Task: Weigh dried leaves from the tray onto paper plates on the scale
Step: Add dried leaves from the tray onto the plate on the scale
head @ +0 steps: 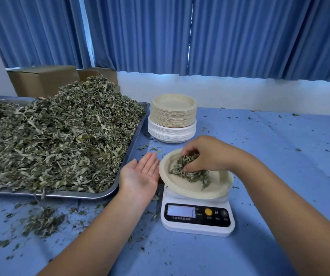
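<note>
A steel tray on the left holds a tall heap of dried leaves. A white digital scale stands right of it with a cream paper plate on top. A small pile of leaves lies on that plate. My right hand is over the plate, its fingers curled into a clump of these leaves. My left hand lies palm up and flat between the tray and the plate, holding nothing.
A stack of paper plates, tan ones on white ones, stands behind the scale. Leaf crumbs litter the blue tablecloth. Cardboard boxes and blue curtains are at the back.
</note>
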Demonstrator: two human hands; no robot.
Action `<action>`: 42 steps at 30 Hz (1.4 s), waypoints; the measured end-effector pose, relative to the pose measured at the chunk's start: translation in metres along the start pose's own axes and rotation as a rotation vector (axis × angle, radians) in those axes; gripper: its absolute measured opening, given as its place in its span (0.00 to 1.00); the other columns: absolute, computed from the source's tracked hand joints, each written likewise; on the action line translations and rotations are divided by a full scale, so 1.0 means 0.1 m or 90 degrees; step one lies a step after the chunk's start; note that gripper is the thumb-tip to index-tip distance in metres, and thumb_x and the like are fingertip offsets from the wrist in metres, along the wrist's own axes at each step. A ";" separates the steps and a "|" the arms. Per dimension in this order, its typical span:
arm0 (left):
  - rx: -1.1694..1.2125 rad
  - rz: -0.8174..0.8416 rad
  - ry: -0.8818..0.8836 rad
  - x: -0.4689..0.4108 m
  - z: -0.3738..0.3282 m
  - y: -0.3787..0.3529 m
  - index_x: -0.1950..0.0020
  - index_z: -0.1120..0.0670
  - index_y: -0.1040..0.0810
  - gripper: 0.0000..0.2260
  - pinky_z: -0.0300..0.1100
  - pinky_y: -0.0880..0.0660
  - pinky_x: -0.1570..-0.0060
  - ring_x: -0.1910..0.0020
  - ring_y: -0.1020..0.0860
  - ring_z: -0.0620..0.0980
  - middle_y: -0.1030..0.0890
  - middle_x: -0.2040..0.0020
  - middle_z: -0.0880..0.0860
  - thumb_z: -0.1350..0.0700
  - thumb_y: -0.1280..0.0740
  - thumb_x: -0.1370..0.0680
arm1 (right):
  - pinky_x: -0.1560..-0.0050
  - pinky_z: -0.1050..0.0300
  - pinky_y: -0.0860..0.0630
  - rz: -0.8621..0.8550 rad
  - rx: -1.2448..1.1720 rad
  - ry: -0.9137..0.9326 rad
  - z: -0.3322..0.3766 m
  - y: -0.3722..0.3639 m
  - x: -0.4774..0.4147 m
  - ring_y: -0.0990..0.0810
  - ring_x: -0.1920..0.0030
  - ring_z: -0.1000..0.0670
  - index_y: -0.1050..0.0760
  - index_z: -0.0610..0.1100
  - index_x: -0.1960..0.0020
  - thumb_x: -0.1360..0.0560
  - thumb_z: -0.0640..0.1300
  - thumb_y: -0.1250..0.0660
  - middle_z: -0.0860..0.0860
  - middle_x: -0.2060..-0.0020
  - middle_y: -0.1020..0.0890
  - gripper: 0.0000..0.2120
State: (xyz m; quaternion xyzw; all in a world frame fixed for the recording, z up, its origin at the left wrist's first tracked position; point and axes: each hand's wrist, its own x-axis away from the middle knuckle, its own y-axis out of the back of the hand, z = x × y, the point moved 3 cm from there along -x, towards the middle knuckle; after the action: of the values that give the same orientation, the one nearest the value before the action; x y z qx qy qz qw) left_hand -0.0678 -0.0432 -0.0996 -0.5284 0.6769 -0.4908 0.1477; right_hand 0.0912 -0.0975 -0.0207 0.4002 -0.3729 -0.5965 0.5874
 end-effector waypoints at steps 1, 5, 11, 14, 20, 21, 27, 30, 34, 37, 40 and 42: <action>-0.004 0.001 -0.001 0.00 0.00 0.01 0.36 0.66 0.28 0.20 0.50 0.32 0.35 0.33 0.29 0.58 0.25 0.36 0.61 0.53 0.50 0.16 | 0.60 0.69 0.28 0.012 0.018 0.000 0.00 -0.03 -0.01 0.23 0.57 0.60 0.20 0.52 0.51 0.32 0.49 0.24 0.60 0.57 0.21 0.11; -0.011 0.007 0.003 0.00 0.01 0.01 0.35 0.65 0.29 0.20 0.50 0.32 0.34 0.33 0.29 0.57 0.25 0.36 0.61 0.52 0.50 0.16 | 0.56 0.67 0.28 0.036 0.036 0.011 0.06 0.00 -0.01 0.23 0.53 0.58 0.21 0.54 0.45 0.33 0.52 0.23 0.59 0.52 0.20 0.18; -0.009 0.019 0.009 0.00 0.02 0.01 0.39 0.65 0.26 0.20 0.49 0.32 0.34 0.33 0.29 0.57 0.24 0.38 0.61 0.52 0.50 0.16 | 0.53 0.72 0.33 0.024 -0.032 0.027 0.13 0.10 0.05 0.26 0.47 0.65 0.22 0.60 0.46 0.32 0.53 0.24 0.63 0.50 0.21 0.16; -0.010 0.022 0.010 -0.01 0.02 0.01 0.42 0.65 0.25 0.20 0.50 0.32 0.34 0.33 0.28 0.57 0.23 0.39 0.60 0.52 0.50 0.16 | 0.54 0.73 0.34 0.023 -0.033 0.037 0.15 0.10 0.06 0.27 0.48 0.66 0.21 0.58 0.45 0.31 0.52 0.25 0.63 0.50 0.20 0.15; -0.019 0.019 0.006 0.01 0.00 0.01 0.42 0.65 0.25 0.20 0.49 0.30 0.38 0.34 0.27 0.58 0.22 0.39 0.61 0.52 0.50 0.16 | 0.48 0.67 0.28 0.008 -0.064 0.058 0.19 0.14 0.08 0.25 0.46 0.66 0.20 0.58 0.48 0.29 0.50 0.26 0.62 0.52 0.19 0.11; -0.019 0.019 0.005 0.02 0.00 0.01 0.42 0.65 0.25 0.20 0.49 0.30 0.38 0.34 0.27 0.57 0.22 0.39 0.61 0.52 0.50 0.16 | 0.47 0.66 0.27 -0.002 -0.069 0.060 0.19 0.15 0.08 0.24 0.46 0.65 0.20 0.57 0.48 0.29 0.50 0.26 0.62 0.52 0.18 0.10; -0.014 0.019 0.004 0.03 0.00 0.00 0.40 0.65 0.26 0.20 0.49 0.31 0.36 0.34 0.28 0.58 0.23 0.38 0.61 0.52 0.50 0.16 | 0.54 0.76 0.29 -0.056 -0.101 0.078 0.18 0.18 0.08 0.23 0.50 0.68 0.19 0.56 0.52 0.27 0.47 0.28 0.60 0.55 0.17 0.05; -0.008 0.016 0.006 0.03 0.01 0.00 0.42 0.65 0.25 0.20 0.49 0.30 0.38 0.34 0.28 0.58 0.23 0.39 0.61 0.52 0.50 0.16 | 0.55 0.77 0.29 -0.081 -0.117 0.087 0.21 0.13 0.05 0.22 0.51 0.65 0.19 0.55 0.53 0.26 0.46 0.29 0.59 0.55 0.16 0.05; 0.007 0.013 0.013 0.05 0.02 0.00 0.44 0.65 0.25 0.20 0.50 0.32 0.34 0.34 0.28 0.58 0.22 0.40 0.61 0.52 0.50 0.16 | 0.53 0.75 0.28 -0.094 -0.112 0.117 0.39 0.04 -0.12 0.21 0.52 0.62 0.17 0.48 0.51 0.26 0.42 0.30 0.55 0.54 0.16 0.06; 0.023 -0.002 0.007 0.04 -0.01 0.01 0.46 0.66 0.25 0.20 0.51 0.34 0.32 0.33 0.29 0.59 0.23 0.39 0.62 0.52 0.50 0.16 | 0.52 0.70 0.27 -0.071 -0.061 0.153 0.63 0.00 -0.35 0.20 0.52 0.57 0.18 0.46 0.49 0.26 0.40 0.30 0.53 0.53 0.15 0.07; 0.035 -0.012 0.010 0.02 -0.03 0.02 0.40 0.66 0.27 0.21 0.49 0.33 0.34 0.33 0.29 0.58 0.25 0.36 0.62 0.51 0.50 0.16 | 0.49 0.65 0.26 -0.039 -0.006 0.208 0.94 -0.06 -0.58 0.20 0.52 0.56 0.18 0.44 0.46 0.27 0.39 0.29 0.51 0.50 0.16 0.10; 0.042 -0.021 0.013 0.01 -0.02 0.03 0.37 0.66 0.27 0.21 0.48 0.30 0.38 0.34 0.28 0.58 0.25 0.36 0.63 0.51 0.50 0.16 | 0.46 0.62 0.26 -0.007 0.047 0.245 1.15 -0.16 -0.72 0.20 0.48 0.55 0.20 0.45 0.42 0.27 0.41 0.28 0.51 0.47 0.17 0.14</action>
State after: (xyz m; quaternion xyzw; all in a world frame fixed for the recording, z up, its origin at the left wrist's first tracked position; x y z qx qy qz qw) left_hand -0.0715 -0.0432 -0.1006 -0.5293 0.6529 -0.5207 0.1500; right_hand -0.0215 -0.0278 0.0142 0.5298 -0.2731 -0.4984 0.6295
